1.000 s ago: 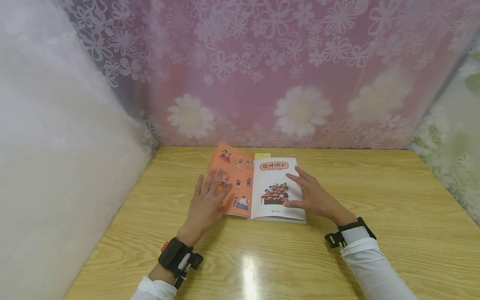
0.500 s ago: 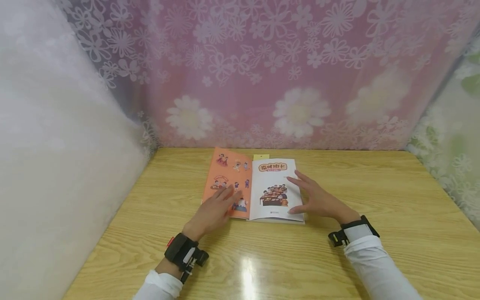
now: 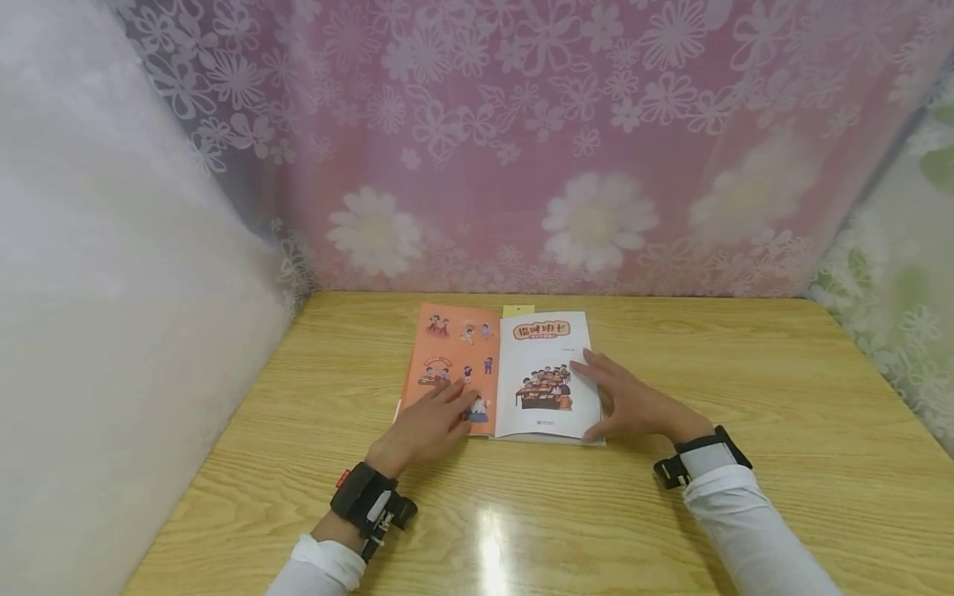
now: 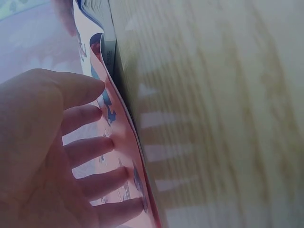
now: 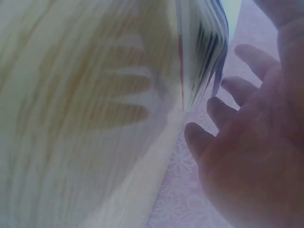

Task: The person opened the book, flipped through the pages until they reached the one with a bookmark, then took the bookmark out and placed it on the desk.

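Note:
An open book lies on the wooden table in the head view. Its left side is an orange page (image 3: 447, 339) with small cartoon figures. The right side is a white title page (image 3: 537, 352) with a drawing of a class at desks. My left hand (image 3: 423, 426) rests on the lower part of the orange page, fingers extended; the left wrist view has its fingertips (image 4: 121, 173) touching that page. At the book's right edge is my right hand (image 3: 633, 401), thumb and fingers spread apart. In the right wrist view its relaxed fingers (image 5: 221, 111) stand beside the page edges (image 5: 204, 47).
A yellow tab (image 3: 518, 310) sticks out above the top of the book. Behind the wooden table (image 3: 261, 430) hangs a pink floral curtain (image 3: 477, 165), with a white sheet (image 3: 134, 273) along the left side. Both wrists wear black straps with small cameras.
My left hand has slid down and right on the orange page, which now lies flatter. My right hand has shifted slightly, its thumb lower at the book's bottom right corner.

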A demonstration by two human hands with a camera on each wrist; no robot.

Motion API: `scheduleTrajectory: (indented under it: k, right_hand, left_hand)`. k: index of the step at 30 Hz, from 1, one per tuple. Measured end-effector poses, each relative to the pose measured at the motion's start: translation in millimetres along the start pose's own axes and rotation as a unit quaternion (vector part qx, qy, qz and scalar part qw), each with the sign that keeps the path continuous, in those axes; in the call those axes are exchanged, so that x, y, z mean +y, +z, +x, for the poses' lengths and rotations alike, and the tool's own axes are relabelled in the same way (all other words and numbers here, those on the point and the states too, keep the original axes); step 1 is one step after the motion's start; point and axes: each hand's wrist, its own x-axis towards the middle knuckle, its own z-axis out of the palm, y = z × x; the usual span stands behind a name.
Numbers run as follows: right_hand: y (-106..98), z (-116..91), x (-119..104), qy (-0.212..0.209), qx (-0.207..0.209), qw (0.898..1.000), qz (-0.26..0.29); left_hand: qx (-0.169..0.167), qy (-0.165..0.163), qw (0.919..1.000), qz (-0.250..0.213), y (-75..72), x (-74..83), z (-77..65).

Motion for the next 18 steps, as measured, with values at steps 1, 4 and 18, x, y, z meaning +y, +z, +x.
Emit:
scheduleTrajectory:
  k: [1, 4, 18]
  right_hand:
    - [0.4, 0.2, 0.1, 0.004, -0.003, 1.000, -0.004]
    - [1.4, 0.1, -0.8, 0.022, -0.010, 1.000, -0.009]
    - [-0.4, 3.9, -5.5, 0.079, 0.013, 0.996, -0.044]
  left_hand:
    - [0.000, 0.001, 1.0000, -0.001, 0.5, -0.2, 0.4]
    - [0.004, 0.002, 1.0000, -0.005, 0.5, -1.2, 1.6]
    - [0.049, -0.025, 0.9978, -0.038, -1.7, 4.7, 7.3]
